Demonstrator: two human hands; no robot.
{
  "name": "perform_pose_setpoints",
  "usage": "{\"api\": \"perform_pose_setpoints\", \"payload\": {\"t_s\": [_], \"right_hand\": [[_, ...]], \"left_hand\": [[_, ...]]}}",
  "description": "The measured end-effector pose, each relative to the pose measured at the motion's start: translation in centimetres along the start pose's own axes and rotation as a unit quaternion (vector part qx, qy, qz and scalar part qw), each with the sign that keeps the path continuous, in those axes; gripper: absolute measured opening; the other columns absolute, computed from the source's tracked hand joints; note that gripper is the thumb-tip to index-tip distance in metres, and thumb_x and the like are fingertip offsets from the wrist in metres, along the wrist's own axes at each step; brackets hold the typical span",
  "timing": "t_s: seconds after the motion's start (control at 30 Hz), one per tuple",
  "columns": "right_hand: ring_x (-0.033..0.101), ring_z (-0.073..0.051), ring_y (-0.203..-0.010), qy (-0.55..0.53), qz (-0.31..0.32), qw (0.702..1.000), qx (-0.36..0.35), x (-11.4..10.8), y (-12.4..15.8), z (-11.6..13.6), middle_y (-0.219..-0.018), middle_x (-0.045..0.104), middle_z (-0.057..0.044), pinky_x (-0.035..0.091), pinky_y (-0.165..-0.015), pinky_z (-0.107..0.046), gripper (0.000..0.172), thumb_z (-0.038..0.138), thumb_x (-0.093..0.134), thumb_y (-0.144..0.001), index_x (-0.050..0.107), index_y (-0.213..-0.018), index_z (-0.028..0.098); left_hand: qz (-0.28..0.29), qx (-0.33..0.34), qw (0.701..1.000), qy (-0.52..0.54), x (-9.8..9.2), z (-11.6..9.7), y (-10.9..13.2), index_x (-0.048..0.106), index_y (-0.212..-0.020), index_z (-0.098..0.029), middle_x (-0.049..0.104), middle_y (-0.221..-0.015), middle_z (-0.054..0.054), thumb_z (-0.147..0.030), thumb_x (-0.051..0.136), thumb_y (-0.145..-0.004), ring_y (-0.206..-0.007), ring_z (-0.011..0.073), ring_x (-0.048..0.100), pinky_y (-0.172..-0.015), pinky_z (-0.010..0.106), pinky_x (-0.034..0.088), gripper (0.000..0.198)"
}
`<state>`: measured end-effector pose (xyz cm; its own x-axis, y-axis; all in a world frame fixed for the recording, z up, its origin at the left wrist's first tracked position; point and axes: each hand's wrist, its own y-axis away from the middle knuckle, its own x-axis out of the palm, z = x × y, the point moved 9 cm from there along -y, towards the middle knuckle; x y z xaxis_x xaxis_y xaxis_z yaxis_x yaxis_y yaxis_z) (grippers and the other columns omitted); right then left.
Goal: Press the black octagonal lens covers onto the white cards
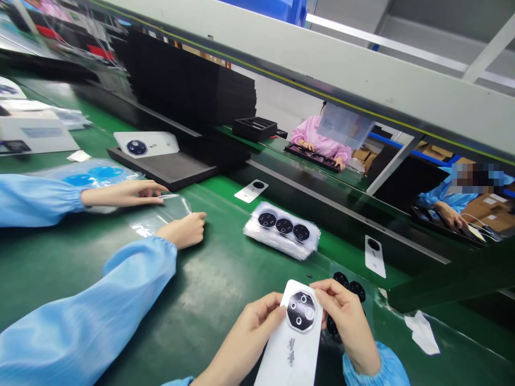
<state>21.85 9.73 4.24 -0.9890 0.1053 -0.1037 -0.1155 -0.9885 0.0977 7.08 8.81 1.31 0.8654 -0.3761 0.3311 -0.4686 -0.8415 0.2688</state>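
A white phone-shaped panel (295, 354) with a black octagonal camera piece (301, 311) is held upright at the bottom centre. My left hand (251, 332) grips its left edge between thumb and fingers. Pinching the upper right edge is my right hand (348, 316), its thumb beside the black piece. Partly behind the right hand lies a clear sheet with black round pieces (357, 291). Beyond the panel sits a stack of clear bags with black round pieces (284, 226).
At left, a co-worker's blue-sleeved hands (183, 230) handle a clear plastic bag. White panels (251, 191) (375, 256) lie beyond the stack and at right. A black foam tray (169, 169) is at back left, and crumpled white paper (422, 332) at right.
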Motion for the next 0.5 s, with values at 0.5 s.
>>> {"api": "perform_pose_setpoints", "payload": {"t_s": [0.5], "right_hand": [[0.05, -0.008, -0.038, -0.005, -0.004, 1.0, 0.01, 0.09, 0.1, -0.33, -0.051, 0.059, 0.002, 0.041, -0.038, -0.02, 0.035, 0.048, 0.071, -0.069, 0.066, -0.077, 0.014]], "left_hand": [[0.002, -0.007, 1.0, 0.025, 0.3, 0.12, 0.27, 0.066, -0.093, -0.017, 0.065, -0.075, 0.0, -0.044, 0.06, -0.079, -0.065, 0.012, 0.052, -0.06, 0.02, 0.04, 0.031]]}}
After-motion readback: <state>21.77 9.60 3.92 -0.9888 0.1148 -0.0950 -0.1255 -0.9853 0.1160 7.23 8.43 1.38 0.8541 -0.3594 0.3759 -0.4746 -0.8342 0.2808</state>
